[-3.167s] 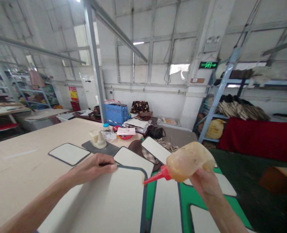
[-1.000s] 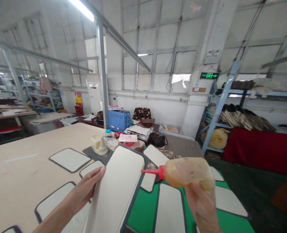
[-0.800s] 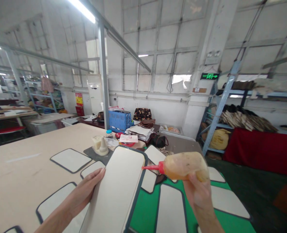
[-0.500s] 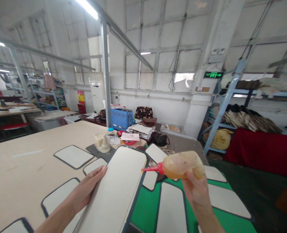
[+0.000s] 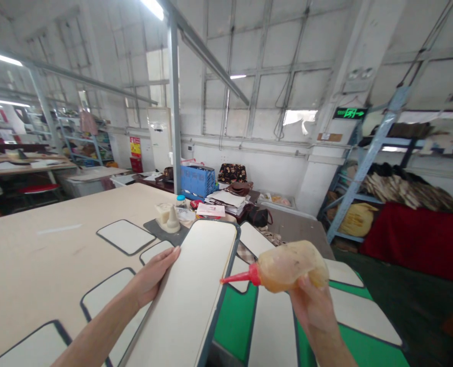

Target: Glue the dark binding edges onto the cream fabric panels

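Note:
A long white panel with dark edges is tilted up in front of me. My left hand grips its left edge, thumb on top and fingers partly hidden beneath. My right hand is wrapped round a translucent squeeze bottle holding amber liquid. The bottle lies sideways, and its red nozzle points left, with the tip at the panel's right edge. A thin yellowish line runs along that edge.
Several dark-edged white panels lie on the beige table and on a green surface. Beyond stand a cream-coloured holder, a blue-capped jar, papers and a blue crate.
The nozzle tip has moved down along the panel's right edge, towards me. The camera view has turned slightly left. Both hands keep their holds.

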Tool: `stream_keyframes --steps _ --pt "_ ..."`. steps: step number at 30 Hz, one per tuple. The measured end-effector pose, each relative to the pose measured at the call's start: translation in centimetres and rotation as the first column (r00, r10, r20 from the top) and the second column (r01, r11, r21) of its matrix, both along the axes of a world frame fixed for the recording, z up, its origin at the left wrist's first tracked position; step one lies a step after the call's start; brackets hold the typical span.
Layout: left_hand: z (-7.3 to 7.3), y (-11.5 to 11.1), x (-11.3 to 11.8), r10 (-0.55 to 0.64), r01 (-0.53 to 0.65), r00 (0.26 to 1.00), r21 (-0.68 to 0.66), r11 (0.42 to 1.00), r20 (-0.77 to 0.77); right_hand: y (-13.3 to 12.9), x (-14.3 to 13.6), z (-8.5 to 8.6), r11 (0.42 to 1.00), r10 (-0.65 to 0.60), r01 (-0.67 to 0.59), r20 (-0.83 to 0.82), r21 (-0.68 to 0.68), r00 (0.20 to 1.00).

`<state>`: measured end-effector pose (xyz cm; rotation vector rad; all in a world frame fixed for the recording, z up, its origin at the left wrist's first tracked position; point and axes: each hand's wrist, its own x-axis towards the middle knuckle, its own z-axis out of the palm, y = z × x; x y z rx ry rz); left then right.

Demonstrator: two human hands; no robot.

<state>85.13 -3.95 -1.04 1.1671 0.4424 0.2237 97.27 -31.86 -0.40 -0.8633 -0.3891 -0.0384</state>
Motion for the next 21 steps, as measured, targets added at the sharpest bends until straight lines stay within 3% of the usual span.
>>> stream_keyframes --steps 8,21 --pt "0.9 -0.2 1.0 0.039 -0.039 0.999 -0.032 0.999 -0.012 -0.2 -0.6 -0.1 0.999 0.032 -0.032 0.025 -0.012 0.999" --pt "1.8 0.3 2.1 -0.023 0.022 1.0 -0.035 0.999 -0.01 -0.6 -1.6 0.2 0.996 0.092 -0.091 -0.01 0.021 0.996"
